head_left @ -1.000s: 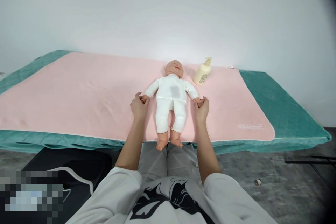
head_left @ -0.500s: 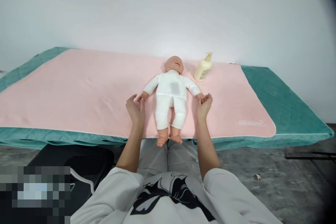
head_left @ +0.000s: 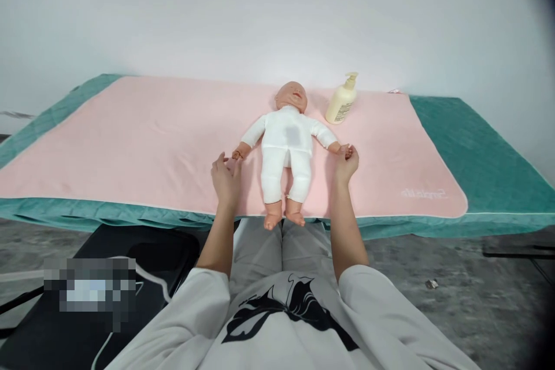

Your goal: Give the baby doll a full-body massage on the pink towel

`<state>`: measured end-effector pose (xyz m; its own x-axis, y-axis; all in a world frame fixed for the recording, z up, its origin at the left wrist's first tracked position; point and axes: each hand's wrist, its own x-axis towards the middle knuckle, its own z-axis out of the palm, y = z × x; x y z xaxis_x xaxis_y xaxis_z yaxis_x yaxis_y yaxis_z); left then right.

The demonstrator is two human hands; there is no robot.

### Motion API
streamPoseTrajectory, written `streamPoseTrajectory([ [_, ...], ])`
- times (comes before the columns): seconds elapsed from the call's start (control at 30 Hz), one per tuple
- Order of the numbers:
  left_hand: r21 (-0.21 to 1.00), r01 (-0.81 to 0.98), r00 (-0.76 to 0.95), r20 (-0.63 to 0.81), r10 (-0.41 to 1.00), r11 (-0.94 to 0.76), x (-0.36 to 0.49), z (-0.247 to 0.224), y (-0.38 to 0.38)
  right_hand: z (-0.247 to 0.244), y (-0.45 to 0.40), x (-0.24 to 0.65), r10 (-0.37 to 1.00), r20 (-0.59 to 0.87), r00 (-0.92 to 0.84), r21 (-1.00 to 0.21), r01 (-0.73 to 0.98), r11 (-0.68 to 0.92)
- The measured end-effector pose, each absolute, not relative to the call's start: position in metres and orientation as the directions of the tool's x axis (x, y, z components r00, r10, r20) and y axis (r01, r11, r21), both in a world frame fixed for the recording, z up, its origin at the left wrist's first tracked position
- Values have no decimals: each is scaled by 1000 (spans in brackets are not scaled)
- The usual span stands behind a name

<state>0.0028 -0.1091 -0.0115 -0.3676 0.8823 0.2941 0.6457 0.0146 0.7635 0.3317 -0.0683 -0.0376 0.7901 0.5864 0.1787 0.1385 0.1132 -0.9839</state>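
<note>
A baby doll (head_left: 288, 133) lies on its back on the pink mat (head_left: 173, 133), its arms spread and its feet at the near edge. It has a white cloth body with a grey patch on the chest. My left hand (head_left: 226, 178) is beside the doll's hand on the left, thumb and fingers apart, holding nothing. On the other side, my right hand (head_left: 348, 165) is closed round the doll's other hand, which is partly hidden by my fingers. A cream pump bottle (head_left: 341, 103) stands on the mat to the right of the doll's head.
Under the mat is a green quilted cover (head_left: 489, 156) on the bed or table. A pale wall (head_left: 260, 11) rises behind it. At lower left stands a black chair (head_left: 143, 254) with a white cable and a blurred-out item. A small scrap (head_left: 431, 284) lies on the grey floor.
My left hand has come slightly away from the doll's hand, its fingers spreading. My right fingers have curled further round the doll's other hand. The view has shifted a little.
</note>
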Motion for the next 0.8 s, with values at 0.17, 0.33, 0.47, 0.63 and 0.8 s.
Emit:
streamPoseTrajectory([
  [0.17,641,756,-334,204,920,132,4,3,-73,-30,-60,338,571,178,802,-979,85,186],
  [0.33,833,543,-414,157,897,104,-5,-3,-56,-29,-60,340,615,231,754,-971,135,199],
  [0.47,975,223,-451,116,885,-14,-14,-8,-32,-31,-62,339,624,221,750,-972,115,205],
  [0.63,989,-102,-453,50,890,-107,-19,-13,-4,-32,-60,340,644,184,743,-974,48,223],
  [0.8,985,-111,-464,64,883,-129,-21,-20,-3,-34,-60,339,659,139,740,-956,-74,285],
])
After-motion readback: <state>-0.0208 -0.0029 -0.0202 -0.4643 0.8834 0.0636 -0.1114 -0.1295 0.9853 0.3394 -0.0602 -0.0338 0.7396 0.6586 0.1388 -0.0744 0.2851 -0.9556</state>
